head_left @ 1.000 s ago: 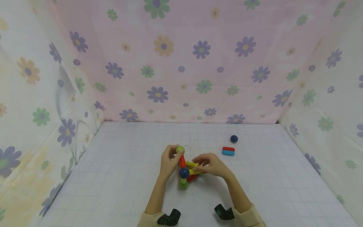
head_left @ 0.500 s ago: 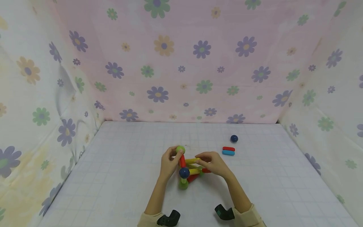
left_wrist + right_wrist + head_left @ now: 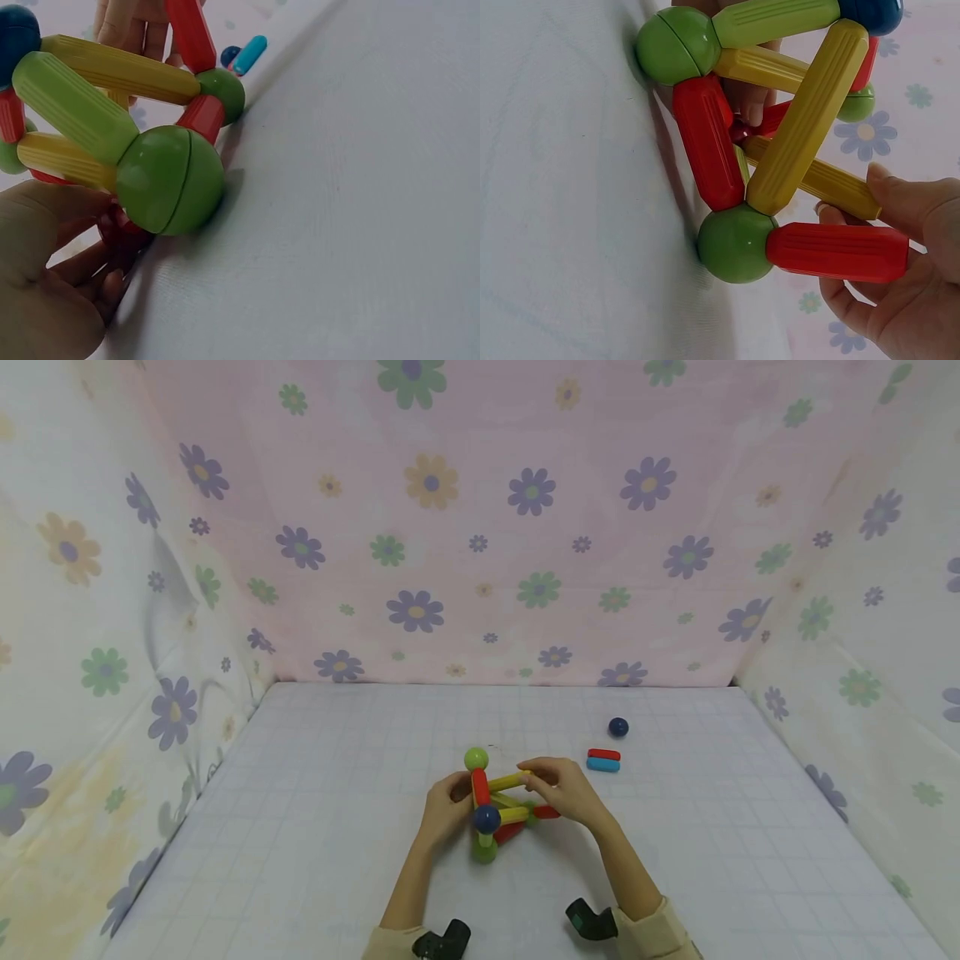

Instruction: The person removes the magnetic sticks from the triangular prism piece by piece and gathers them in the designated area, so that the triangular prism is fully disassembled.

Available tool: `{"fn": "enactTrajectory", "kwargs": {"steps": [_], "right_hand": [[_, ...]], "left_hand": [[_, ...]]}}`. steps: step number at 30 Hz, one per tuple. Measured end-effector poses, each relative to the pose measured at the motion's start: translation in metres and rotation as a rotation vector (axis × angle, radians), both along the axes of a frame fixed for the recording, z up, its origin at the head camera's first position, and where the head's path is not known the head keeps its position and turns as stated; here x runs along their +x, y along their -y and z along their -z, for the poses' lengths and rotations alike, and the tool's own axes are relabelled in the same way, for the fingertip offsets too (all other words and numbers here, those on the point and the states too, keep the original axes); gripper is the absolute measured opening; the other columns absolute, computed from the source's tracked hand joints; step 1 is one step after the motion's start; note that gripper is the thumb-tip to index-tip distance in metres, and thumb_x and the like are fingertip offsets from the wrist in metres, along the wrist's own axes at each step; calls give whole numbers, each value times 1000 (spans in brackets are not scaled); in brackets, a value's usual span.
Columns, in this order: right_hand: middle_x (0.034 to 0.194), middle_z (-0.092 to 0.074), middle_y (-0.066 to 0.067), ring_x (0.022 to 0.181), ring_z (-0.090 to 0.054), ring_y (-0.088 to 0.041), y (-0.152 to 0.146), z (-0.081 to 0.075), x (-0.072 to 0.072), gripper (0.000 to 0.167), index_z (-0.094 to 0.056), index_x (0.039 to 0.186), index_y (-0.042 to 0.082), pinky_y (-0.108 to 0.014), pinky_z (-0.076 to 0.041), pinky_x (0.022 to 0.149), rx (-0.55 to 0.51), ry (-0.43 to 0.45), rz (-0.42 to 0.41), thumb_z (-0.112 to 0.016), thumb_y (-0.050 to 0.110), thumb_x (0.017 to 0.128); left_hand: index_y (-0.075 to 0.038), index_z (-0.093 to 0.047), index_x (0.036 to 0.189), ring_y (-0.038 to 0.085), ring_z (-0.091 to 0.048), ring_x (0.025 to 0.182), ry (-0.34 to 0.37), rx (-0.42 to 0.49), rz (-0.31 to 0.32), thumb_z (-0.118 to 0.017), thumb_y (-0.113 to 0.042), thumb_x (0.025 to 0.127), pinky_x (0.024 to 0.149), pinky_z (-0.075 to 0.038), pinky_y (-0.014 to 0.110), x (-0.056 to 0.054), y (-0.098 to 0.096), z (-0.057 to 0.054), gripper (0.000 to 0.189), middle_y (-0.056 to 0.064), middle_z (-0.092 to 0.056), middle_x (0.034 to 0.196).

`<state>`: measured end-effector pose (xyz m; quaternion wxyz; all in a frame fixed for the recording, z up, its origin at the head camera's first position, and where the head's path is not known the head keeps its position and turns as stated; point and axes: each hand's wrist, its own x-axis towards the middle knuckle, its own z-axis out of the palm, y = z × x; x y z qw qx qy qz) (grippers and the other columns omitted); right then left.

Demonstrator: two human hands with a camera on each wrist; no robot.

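A toy frame of ribbed rods and balls stands between the hands, with a dark blue ball at an upper corner and a green ball on the table below it. Another green ball tops the far end of a red rod. My left hand grips a red ball low in the frame, its fingers partly hidden. My right hand pinches the outer end of a slanting yellow rod between thumb and fingers. Below that hand, a red rod juts from a green ball.
Back right on the white table lie a loose dark blue ball, a red rod and a light blue rod, the rods side by side. Flowered cloth walls the back and both sides.
My left hand has let go of the upper green ball and moved down along the frame. My right hand has swung the yellow rod's outer end away from the frame, slightly up.
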<state>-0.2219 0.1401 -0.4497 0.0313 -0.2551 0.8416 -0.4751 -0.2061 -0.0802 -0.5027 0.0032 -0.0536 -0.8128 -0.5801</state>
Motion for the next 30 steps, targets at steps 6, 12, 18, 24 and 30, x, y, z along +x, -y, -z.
{"fn": "enactTrajectory", "kwargs": {"steps": [6, 12, 18, 24, 30], "right_hand": [[95, -68, -14, 79, -65, -29, 2, 0, 0, 27, -63, 111, -6, -21, -51, 72, -14, 7, 16, -60, 12, 92], [97, -67, -18, 79, -64, -32, 4, 3, -2, 26, -62, 110, -8, -28, -54, 72, -30, 29, 70, -61, 10, 90], [94, -67, -16, 79, -64, -33, 3, 7, -5, 26, -63, 110, -7, -28, -54, 74, -46, 66, 110, -63, 9, 89], [97, -68, -14, 82, -65, -26, 1, 12, -10, 29, -64, 111, -6, -34, -52, 82, -74, 152, 147, -64, 12, 89], [97, -69, -12, 83, -65, -21, -2, 18, -13, 29, -65, 112, -3, -38, -49, 88, -114, 261, 212, -64, 15, 89]], "left_hand": [[4, -64, 110, 28, -61, 96, -40, -43, -12, -62, -2, 82, 84, -49, 38, -3, -1, 2, 29, 16, -66, 104], [3, -64, 109, 28, -60, 96, -43, -39, -19, -62, -2, 82, 83, -48, 37, -3, -1, 1, 28, 16, -66, 104], [4, -63, 109, 30, -61, 97, -62, -54, -11, -62, 0, 82, 82, -49, 37, -2, -2, 1, 28, 18, -66, 105], [4, -64, 109, 30, -60, 97, -60, -57, -17, -63, -1, 82, 81, -49, 36, -2, -2, 2, 27, 17, -66, 105], [3, -64, 109, 29, -60, 98, -42, -42, -25, -62, -2, 83, 83, -49, 37, -2, -3, 1, 26, 16, -66, 105]]}}
